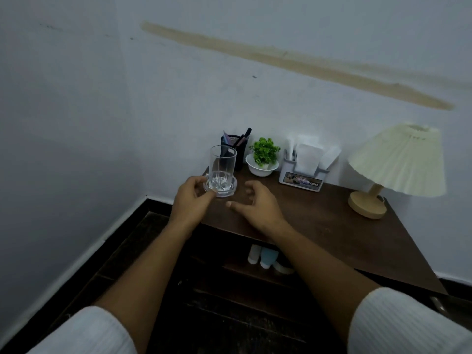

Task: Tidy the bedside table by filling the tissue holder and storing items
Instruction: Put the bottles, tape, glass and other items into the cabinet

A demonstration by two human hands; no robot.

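A clear drinking glass (221, 166) stands upright on a clear glass coaster (228, 191) at the left end of the brown bedside table (319, 226). My left hand (190, 198) pinches the coaster's near-left rim with thumb and fingers. My right hand (255, 203) hovers just right of the coaster, fingers spread and curled, holding nothing. Further back, a grey tissue holder (301, 178) stands filled with white tissues (307, 155).
A black mesh pen cup (238, 146) and a small green plant in a white bowl (263, 159) stand behind the glass. A cream pleated lamp (393, 164) occupies the right end. On the shelf below lie a white and a blue bottle (263, 256). Walls enclose the corner.
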